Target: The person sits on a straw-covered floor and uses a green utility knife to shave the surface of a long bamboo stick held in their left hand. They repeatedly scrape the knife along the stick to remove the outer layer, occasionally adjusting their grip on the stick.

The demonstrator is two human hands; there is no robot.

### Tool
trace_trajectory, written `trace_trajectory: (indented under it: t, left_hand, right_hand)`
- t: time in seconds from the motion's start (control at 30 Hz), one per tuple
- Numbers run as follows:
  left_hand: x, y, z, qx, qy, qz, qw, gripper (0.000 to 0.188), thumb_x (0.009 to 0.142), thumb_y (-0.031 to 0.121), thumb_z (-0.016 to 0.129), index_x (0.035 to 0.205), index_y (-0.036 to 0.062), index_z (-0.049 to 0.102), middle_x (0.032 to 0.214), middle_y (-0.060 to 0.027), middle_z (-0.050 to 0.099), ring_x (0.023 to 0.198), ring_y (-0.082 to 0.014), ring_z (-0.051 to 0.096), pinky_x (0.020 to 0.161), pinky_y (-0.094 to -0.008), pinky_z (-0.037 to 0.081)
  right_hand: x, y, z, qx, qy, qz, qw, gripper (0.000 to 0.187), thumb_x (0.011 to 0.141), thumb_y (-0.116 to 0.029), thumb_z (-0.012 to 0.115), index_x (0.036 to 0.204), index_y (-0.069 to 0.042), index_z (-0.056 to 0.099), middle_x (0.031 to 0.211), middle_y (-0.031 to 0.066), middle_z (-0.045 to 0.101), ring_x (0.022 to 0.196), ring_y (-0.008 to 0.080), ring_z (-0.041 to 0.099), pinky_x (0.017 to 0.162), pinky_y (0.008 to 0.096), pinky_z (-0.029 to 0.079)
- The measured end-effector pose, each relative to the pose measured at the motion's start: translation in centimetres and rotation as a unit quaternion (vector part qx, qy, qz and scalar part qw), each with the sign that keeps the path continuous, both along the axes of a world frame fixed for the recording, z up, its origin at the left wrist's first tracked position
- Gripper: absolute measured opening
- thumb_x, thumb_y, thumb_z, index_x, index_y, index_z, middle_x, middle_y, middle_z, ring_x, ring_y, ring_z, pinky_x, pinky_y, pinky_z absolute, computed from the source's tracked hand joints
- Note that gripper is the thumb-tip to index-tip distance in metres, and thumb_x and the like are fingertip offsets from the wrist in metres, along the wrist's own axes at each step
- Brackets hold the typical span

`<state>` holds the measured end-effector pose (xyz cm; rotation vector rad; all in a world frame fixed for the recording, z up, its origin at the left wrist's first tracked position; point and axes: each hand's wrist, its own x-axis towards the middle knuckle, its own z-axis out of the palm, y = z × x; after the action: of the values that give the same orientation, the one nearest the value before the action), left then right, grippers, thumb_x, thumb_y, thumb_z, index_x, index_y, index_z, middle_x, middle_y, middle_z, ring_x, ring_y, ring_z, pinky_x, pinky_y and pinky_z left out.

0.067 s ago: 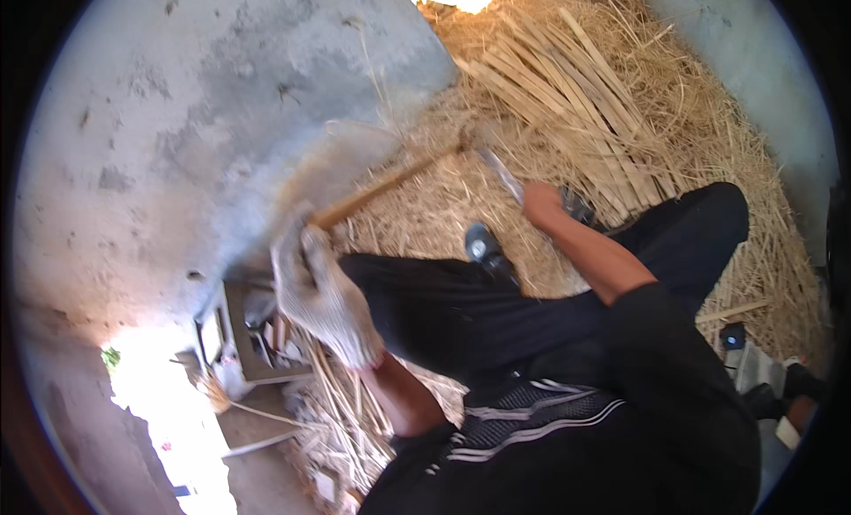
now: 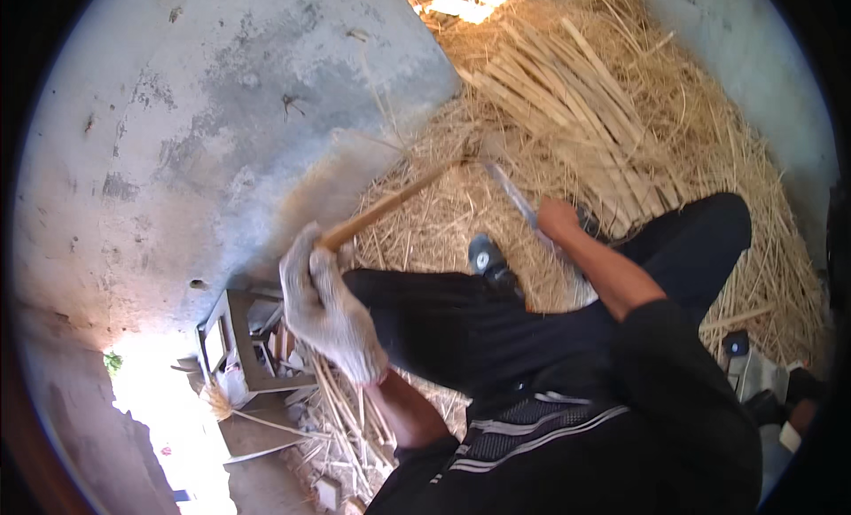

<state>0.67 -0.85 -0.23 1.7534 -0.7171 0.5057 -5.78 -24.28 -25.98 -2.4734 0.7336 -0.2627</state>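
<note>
In a white knitted glove, my left hand (image 2: 330,309) is closed around the near end of a tan bamboo strip (image 2: 390,202). The strip slants up and to the right over the shavings, its far end near the knife's tip. My bare right hand (image 2: 558,220) grips a knife (image 2: 512,194) with a long grey blade, angled up and to the left. The handle is mostly hidden by my fingers. Whether the blade touches the strip I cannot tell. My legs in black trousers (image 2: 417,324) are bent below both hands, with a dark shoe (image 2: 483,254) between them.
Pale shavings (image 2: 745,187) cover the floor, with a pile of split bamboo strips (image 2: 576,107) on them at the far right. A stained grey wall (image 2: 222,116) rises on the left. Below it stands a box-like frame (image 2: 244,338) with odds and ends. Bright firelight or sunlight shows at the top.
The whole view has shifted slightly, so hands, strip and knife sit a little lower and to the right. Both grips are the same.
</note>
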Motion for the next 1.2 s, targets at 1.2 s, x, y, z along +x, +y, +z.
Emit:
trace_trajectory:
  t: [1.2]
  left_hand:
    - [0.6, -1.6, -0.5, 0.010, 0.019, -0.006, 1.000, 0.025, 0.102, 0.011, 0.047, 0.113, -0.0036, 0.064, 0.104, -0.0121, 0.069, 0.075, -0.0157, 0.068, 0.069, -0.0259, 0.056]
  right_hand:
    - [4.9, 6.6, 10.7, -0.031, -0.101, 0.004, 0.994, 0.016, 0.094, -0.012, 0.047, 0.104, 0.001, 0.052, 0.073, 0.0230, 0.065, 0.068, 0.0399, 0.069, 0.056, 0.0483, 0.055]
